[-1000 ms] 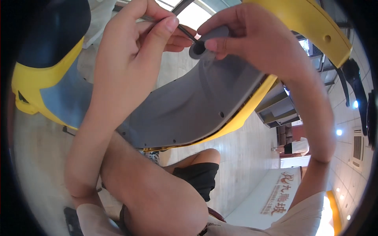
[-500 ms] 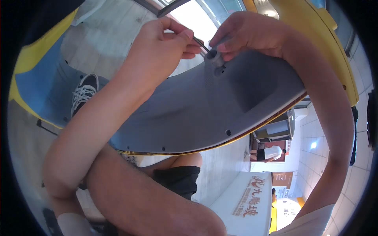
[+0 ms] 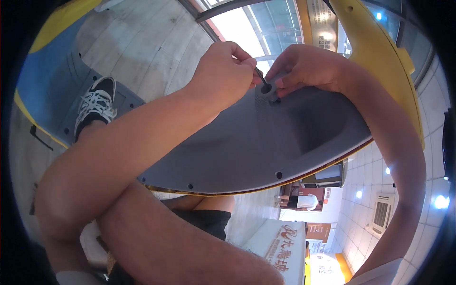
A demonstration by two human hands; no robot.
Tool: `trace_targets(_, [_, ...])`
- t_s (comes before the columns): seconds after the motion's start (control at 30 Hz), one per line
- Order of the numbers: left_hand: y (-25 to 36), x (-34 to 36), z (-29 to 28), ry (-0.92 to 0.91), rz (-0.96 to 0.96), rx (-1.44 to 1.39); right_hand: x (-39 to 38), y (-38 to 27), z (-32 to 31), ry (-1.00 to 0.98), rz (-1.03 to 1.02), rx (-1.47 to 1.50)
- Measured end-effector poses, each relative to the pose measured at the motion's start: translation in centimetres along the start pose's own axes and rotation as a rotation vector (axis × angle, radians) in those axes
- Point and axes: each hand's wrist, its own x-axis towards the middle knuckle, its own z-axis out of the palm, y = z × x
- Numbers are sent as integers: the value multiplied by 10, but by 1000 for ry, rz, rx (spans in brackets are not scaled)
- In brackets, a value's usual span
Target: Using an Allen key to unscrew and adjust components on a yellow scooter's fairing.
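Observation:
My left hand (image 3: 227,71), fingers pinched, grips a thin dark rod (image 3: 259,73) angled down into the dark hole of a small grey round fitting (image 3: 265,92) on the grey moulded panel (image 3: 237,147) of a yellow-and-grey scooter body. Beside it my right hand (image 3: 308,71) has its thumb and fingertips closed round the edge of a grey piece at that fitting; its exact shape is partly hidden. Several small dark holes (image 3: 279,175) line the panel's lower edge.
My sneakered foot (image 3: 95,102) rests on the scooter's footboard (image 3: 126,97) at left. Yellow bodywork (image 3: 389,66) arches at right. A glass doorway (image 3: 247,28) lies beyond. In the background a person in a white top (image 3: 304,202) stands near a white lettered sign (image 3: 266,235).
The view has tilted, so both hands and the fitting sit lower in the picture and my foot shows at left. The hands keep their holds on the rod and grey piece.

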Motion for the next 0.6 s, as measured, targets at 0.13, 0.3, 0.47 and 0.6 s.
trace_targets(0.13, [-3,5,-2,2,-85,-84,2,2,-2,-22,17,-12])
trace_targets(0.3, [-7,7,-1,27,-125,-155,3,-1,-2,0,23,-75])
trace_targets(0.47, [-8,6,0,19,-143,-149,6,-1,1,4,25,-135])
trace_targets(0.6, [-12,7,1,22,-106,-131,-3,2,3,84,-8,-133])
